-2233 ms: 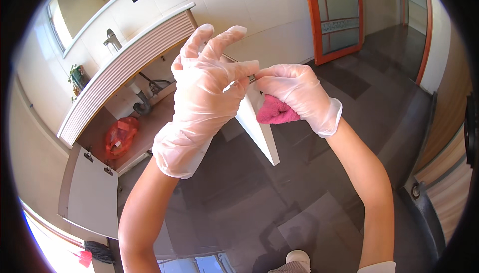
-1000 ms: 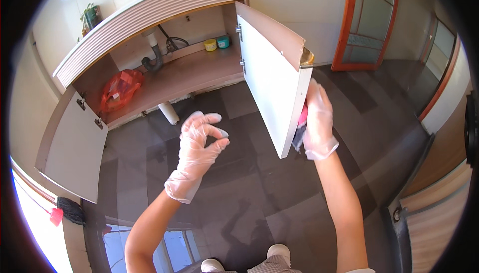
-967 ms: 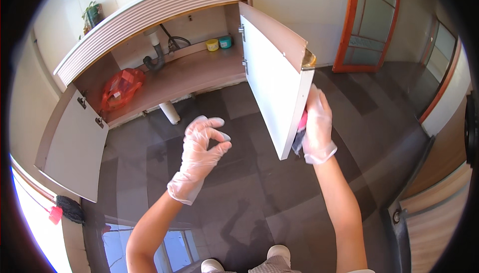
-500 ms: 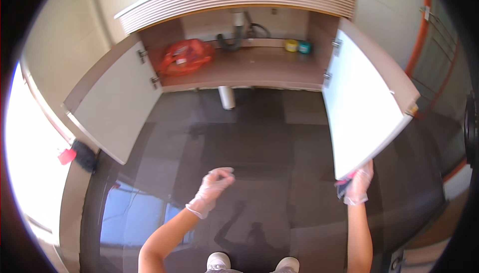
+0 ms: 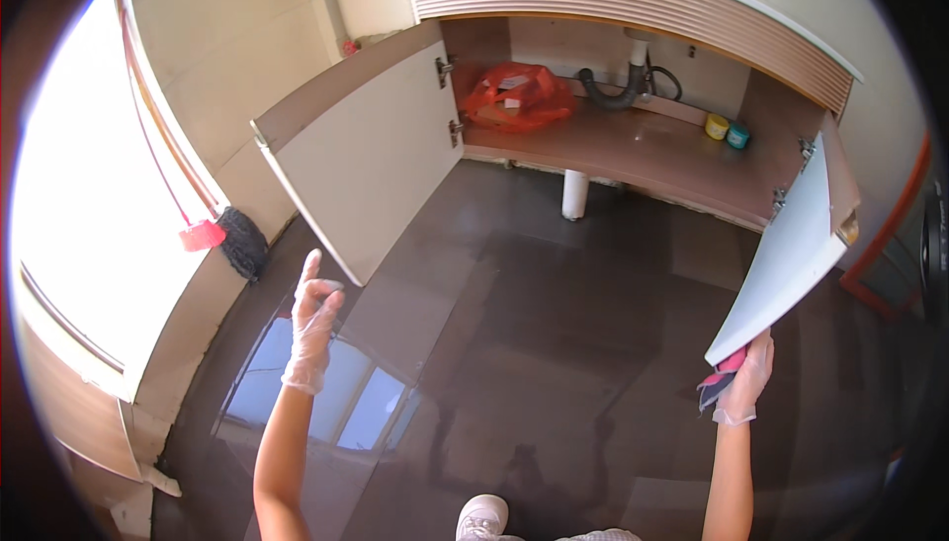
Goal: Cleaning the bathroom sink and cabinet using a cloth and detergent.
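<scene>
Both my hands wear thin clear gloves. Close to the lower corner of the left cabinet door [image 5: 361,161], my left hand [image 5: 314,329] is raised with its index finger stretched out and the others partly bent. It holds nothing and appears apart from the door. My right hand [image 5: 753,378] grips a pink and dark grey cloth [image 5: 714,388] at the bottom corner of the right cabinet door [image 5: 791,245]. Some of its fingers are hidden by the cloth and door. Both doors stand swung out from the low sink cabinet [image 5: 633,151].
Inside the cabinet are a red plastic bag [image 5: 519,96], a grey drain pipe [image 5: 618,98], a yellow tub [image 5: 717,126] and a teal tub [image 5: 737,135]. A white pipe [image 5: 574,195] stands beneath. A dark brush head [image 5: 242,243] and pink broom [image 5: 203,235] lean at the left wall.
My left hand has moved up and left toward the left door, its index finger now extended. The right door has swung somewhat, with my right hand still at its lower corner. The view has turned left.
</scene>
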Demonstrator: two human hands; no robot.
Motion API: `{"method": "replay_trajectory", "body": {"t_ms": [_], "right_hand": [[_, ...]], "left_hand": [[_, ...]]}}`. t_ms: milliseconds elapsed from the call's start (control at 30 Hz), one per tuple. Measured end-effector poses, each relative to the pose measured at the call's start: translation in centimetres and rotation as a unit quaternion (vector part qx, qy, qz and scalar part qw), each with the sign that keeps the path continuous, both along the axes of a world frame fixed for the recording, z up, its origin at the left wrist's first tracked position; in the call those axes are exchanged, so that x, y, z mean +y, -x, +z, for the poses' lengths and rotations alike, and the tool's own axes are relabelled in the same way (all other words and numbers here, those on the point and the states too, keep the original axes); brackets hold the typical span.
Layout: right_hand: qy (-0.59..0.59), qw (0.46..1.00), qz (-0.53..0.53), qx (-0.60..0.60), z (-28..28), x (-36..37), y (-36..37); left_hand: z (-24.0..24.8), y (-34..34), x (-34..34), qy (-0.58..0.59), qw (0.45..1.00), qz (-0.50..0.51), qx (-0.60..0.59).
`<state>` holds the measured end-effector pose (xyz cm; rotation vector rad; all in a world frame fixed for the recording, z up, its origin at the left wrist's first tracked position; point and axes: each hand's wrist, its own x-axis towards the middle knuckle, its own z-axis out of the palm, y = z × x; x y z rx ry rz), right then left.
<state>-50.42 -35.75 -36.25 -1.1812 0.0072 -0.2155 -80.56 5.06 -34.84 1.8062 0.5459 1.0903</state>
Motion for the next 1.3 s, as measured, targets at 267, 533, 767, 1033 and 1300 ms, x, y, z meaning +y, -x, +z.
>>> {"method": "replay_trajectory", "body": {"t_ms": [267,533,767,1033,1300], "right_hand": [[0.033,0.991,0.105,0.078,0.7,5.4,0.4],[-0.023,0.985,0.106,0.132,-0.3,5.1,0.5],[-0.148,0.955,0.082,0.242,-2.5,4.0,-0.3],[-0.212,0.942,0.078,0.246,-0.6,-0.2,0.1],[-0.074,0.983,0.080,0.150,5.0,-0.9,2.3]], "left_hand": [[0.0,-1.4,1.1,0.072,0.995,-0.006,-0.074],[-1.0,-4.3,-1.0,0.005,0.999,-0.024,-0.036],[-2.1,-7.8,-6.8,0.022,0.994,-0.059,-0.084],[-2.4,-19.5,-12.7,-0.136,0.969,-0.193,-0.070],[-4.1,-32.9,-11.8,-0.162,0.967,-0.179,-0.078]]}}
